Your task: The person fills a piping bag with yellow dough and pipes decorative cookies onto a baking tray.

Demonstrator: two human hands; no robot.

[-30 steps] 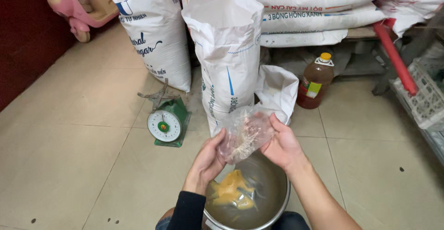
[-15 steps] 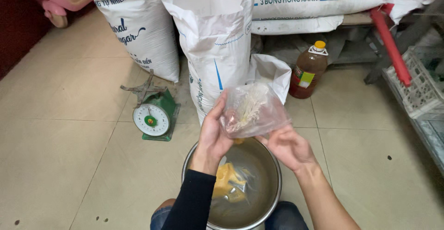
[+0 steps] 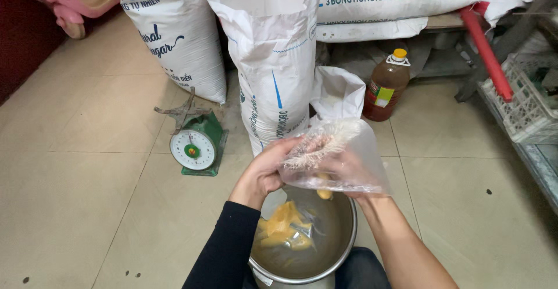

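Both my hands hold a clear plastic bag [image 3: 343,161] above a round steel bowl [image 3: 343,248] that rests by my knees. My left hand [image 3: 264,170], in a black sleeve, grips the bag's left edge. Seen through the plastic, my right hand [image 3: 349,170] sits inside or behind the bag; I cannot tell which. A small yellow piece [image 3: 324,194] hangs at the bag's lower edge. Yellow pieces in thin plastic [image 3: 285,231] lie in the bowl with some liquid.
A green dial scale [image 3: 195,146] stands on the tiled floor to the left. Tall white sacks [image 3: 273,62] stand behind, with more stacked on a low shelf. An amber bottle with a yellow cap [image 3: 386,85] stands at the right, near a white crate [image 3: 523,103] and a red bar [image 3: 485,50].
The bag has dropped lower over the bowl. My right hand, which was open below the bag, has come up to it and now shows through the plastic.
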